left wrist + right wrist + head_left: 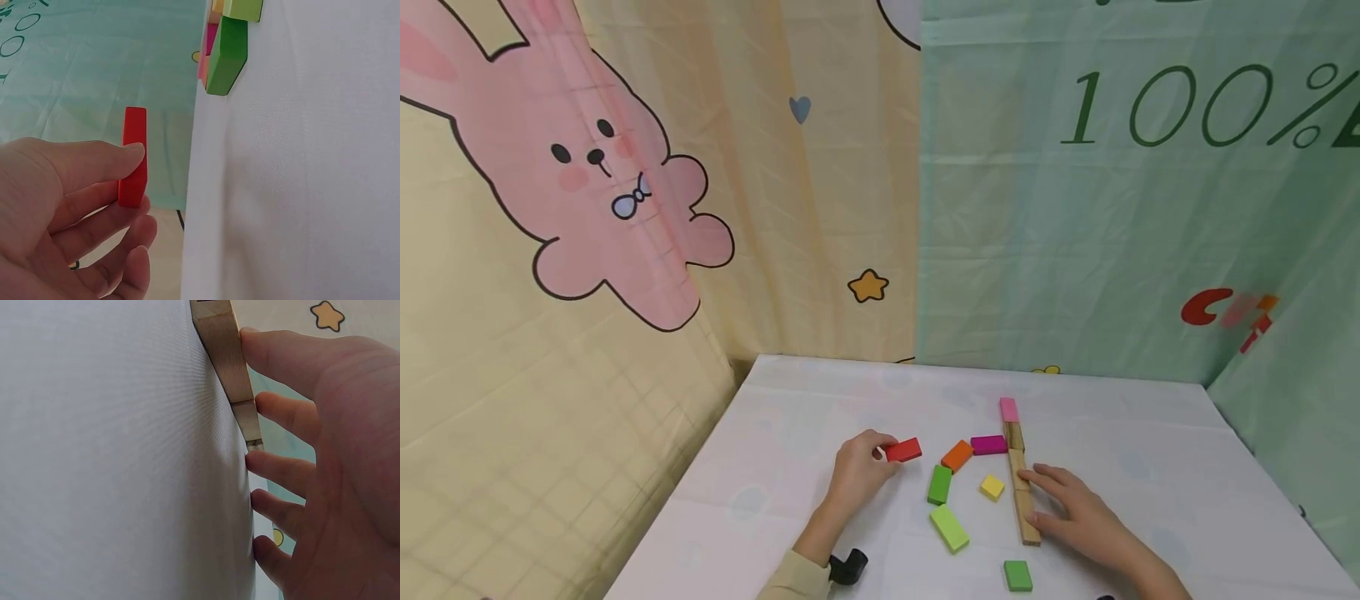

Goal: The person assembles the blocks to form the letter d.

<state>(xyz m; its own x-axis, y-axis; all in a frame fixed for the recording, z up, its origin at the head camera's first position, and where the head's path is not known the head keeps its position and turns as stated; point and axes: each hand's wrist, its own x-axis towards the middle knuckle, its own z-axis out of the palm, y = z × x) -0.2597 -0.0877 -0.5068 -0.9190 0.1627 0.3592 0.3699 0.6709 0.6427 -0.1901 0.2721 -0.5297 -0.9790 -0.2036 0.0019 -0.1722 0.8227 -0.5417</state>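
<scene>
Between thumb and fingers my left hand [859, 468] pinches a red block [133, 159], held above the table left of the other blocks. My right hand [1078, 510] rests beside a line of plain wooden blocks [1022, 493], its thumb and index fingertip against their right side and the fingers spread. A pink block [1009, 409] caps the far end of that line. Curving off its left side are a magenta block [988, 445], an orange block [957, 456], a green block [939, 484] and a light green block [950, 528].
A small yellow block [992, 487] lies inside the curve. Nearer the front edge is another green block [1017, 576]. Everything stands on a table with a white cloth [760, 467]. Printed curtains [820, 200] hang behind and at the sides.
</scene>
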